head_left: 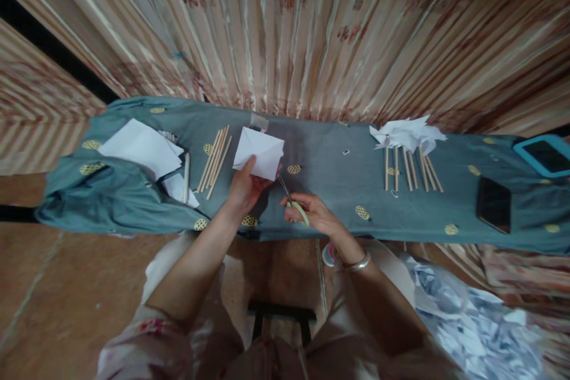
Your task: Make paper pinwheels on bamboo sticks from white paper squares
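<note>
My left hand [248,185] grips a square of white paper [260,151] above the cloth, thumb on top and fingers beneath. Faint crease or cut lines run across the paper. In my right hand [312,212] is a pair of scissors [299,211] with pale green handles. Their blades point up and left, close to the paper's lower right corner; whether they touch it I cannot tell. Left of the paper lies a row of thin wooden sticks [215,160]. Over to the right are several white paper pinwheels [409,132] fixed on sticks.
A grey-green cloth [329,190] with yellow pineapple prints covers the long narrow table. A stack of white paper [136,145] and a white pen-like stick [186,177] lie left. At right are a black phone [494,204] and a blue-framed tablet [545,155]. A bag of crumpled paper [481,326] stands below.
</note>
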Available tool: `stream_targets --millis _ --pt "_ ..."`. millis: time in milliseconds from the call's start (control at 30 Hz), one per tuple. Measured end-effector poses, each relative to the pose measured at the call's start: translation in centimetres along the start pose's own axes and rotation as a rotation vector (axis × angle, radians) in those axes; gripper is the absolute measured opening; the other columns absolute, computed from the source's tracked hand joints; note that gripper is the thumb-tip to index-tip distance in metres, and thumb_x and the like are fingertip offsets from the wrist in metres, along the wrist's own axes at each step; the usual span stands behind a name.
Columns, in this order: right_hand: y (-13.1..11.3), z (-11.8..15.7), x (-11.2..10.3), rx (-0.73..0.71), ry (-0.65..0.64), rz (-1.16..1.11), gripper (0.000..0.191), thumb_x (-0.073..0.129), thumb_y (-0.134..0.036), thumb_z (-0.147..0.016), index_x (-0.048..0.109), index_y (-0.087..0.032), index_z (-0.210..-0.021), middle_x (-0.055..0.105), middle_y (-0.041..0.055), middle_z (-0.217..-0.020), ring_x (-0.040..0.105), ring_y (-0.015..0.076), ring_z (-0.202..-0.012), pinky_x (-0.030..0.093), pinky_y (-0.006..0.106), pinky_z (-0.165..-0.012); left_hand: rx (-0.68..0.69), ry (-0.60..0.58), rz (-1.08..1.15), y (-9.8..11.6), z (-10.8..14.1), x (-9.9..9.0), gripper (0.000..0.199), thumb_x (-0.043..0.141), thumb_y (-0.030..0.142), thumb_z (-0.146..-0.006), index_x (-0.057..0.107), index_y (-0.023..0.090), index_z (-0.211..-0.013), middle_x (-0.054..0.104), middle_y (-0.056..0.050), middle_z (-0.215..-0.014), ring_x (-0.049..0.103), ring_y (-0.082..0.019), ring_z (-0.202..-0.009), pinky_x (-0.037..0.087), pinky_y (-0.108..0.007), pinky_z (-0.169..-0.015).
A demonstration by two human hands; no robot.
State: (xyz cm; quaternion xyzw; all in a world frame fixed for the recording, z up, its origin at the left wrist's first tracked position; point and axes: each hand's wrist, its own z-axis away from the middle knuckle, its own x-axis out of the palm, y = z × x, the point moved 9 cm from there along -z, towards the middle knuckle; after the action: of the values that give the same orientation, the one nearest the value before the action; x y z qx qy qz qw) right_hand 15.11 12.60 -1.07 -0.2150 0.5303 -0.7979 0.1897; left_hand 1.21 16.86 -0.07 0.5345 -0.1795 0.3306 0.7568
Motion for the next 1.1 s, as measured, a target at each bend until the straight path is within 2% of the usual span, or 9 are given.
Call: stream_targets --millis 167,400,633,900,1100 --pt "0.1 -0.2 0.6 0.049 -0.026 -0.022 0.048 0.084 -0.054 -0.056 0.065 -0.018 -0.082 0.063 -0.0036 -0.062 0.057 0.0087 -0.054 0.044 0.02 -0.051 -0.022 0.021 0.008 -0.3 0.1 0.1 0.034 0.055 0.032 -0.091 0.058 0.013 -0.119 0.073 -0.013 -0.106 0.071 -0.026 -0.097 0.056 -0.042 -0.089" --pt "0.4 -0.3 0.5 0.057 -0.012 -0.04 0.048 0.086 -0.052 -0.054 0.065 -0.018 -0.081 0.062 -0.0042 -0.06 0.055 0.0075 -0.053 0.042 0.019 -0.051 -0.052 0.049 -0.012 -0.6 0.3 0.2 0.021 0.048 0.029 -0.095 0.063 0.019 -0.107 0.075 -0.006 -0.095 0.072 -0.021 -0.088 0.056 -0.037 -0.084" --pt "0.2 -0.3 0.5 0.048 -0.011 -0.016 0.045 0.084 -0.052 -0.057 0.066 -0.018 -0.079 0.063 -0.0042 -0.059 0.055 0.0082 -0.052 0.042 0.02 -0.051 -0.053 0.044 -0.012 -1.0 0.4 0.3 0.022 0.044 0.027 -0.096 0.062 0.018 -0.107 0.075 -0.005 -0.092 0.073 -0.021 -0.087 0.056 -0.036 -0.081" --pt "0.1 -0.3 0.4 0.048 -0.004 -0.017 0.044 0.085 -0.051 -0.057 0.066 -0.018 -0.079 0.063 -0.0048 -0.057 0.055 0.0081 -0.052 0.042 0.02 -0.051 -0.059 0.065 -0.042 -1.1 0.5 0.3 0.017 0.058 0.035 -0.091 0.065 0.023 -0.1 0.076 -0.004 -0.096 0.071 -0.023 -0.097 0.057 -0.035 -0.078" --pt "0.1 -0.4 0.5 0.04 -0.002 -0.013 0.044 0.084 -0.051 -0.058 0.066 -0.018 -0.08 0.062 -0.0046 -0.058 0.054 0.0076 -0.052 0.042 0.02 -0.051 -0.05 0.054 -0.041 -1.2 0.4 0.4 0.022 0.063 0.038 -0.088 0.064 0.021 -0.102 0.075 -0.006 -0.094 0.072 -0.025 -0.095 0.058 -0.034 -0.076"
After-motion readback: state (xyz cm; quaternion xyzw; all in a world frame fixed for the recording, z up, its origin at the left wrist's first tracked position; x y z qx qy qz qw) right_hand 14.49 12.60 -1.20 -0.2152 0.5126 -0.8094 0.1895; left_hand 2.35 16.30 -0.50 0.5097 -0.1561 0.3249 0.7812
